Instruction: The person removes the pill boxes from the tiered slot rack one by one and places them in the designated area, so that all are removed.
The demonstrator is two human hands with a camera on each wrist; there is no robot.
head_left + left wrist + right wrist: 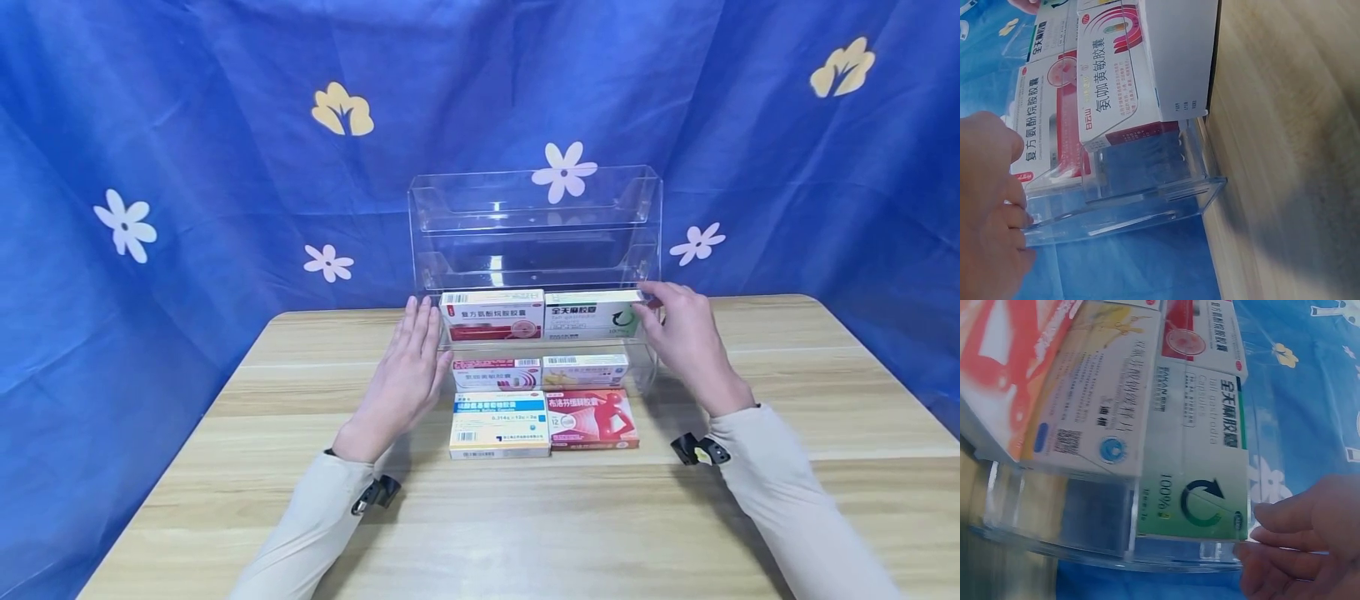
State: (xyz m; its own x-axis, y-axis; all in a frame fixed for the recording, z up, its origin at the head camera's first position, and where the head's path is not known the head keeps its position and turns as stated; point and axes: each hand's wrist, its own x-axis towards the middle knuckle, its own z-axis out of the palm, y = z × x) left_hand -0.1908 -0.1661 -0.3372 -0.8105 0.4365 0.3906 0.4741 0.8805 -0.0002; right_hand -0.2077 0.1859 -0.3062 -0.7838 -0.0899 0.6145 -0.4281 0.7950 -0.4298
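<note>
Touching the right end of the white-and-green box [591, 317], the thumb and fingertips of the right hand [690, 333] bend around its corner; whether they pinch the carton or only steady it, I cannot tell. At nine o'clock from them, across the row, the left hand [401, 375] lies with fingers straight and together beside the white-and-red box [491, 319]. With a hand at each end, the pair looks guarded against sliding sideways.

The white-and-green box sits in a tier of the clear stand [536, 227], close against its white-and-red neighbour at nine o'clock, likely so that both fronts face the person. It looks crisp and unopened: white at the left, pale green toward the right end, with dark lettering and a black-to-green circular arrow.

At six o'clock from this row, a lower one pairs a white-and-pink box [497, 378] with a white-and-yellow box [585, 373]. Nearest the person come a blue-and-white box [498, 421] and a red box [592, 421]. The stepped rows seem meant to leave each label readable. At twelve o'clock, clear tiers rise before a blue flowered cloth [240, 150]; the wooden table [495, 533] carries everything.
</note>
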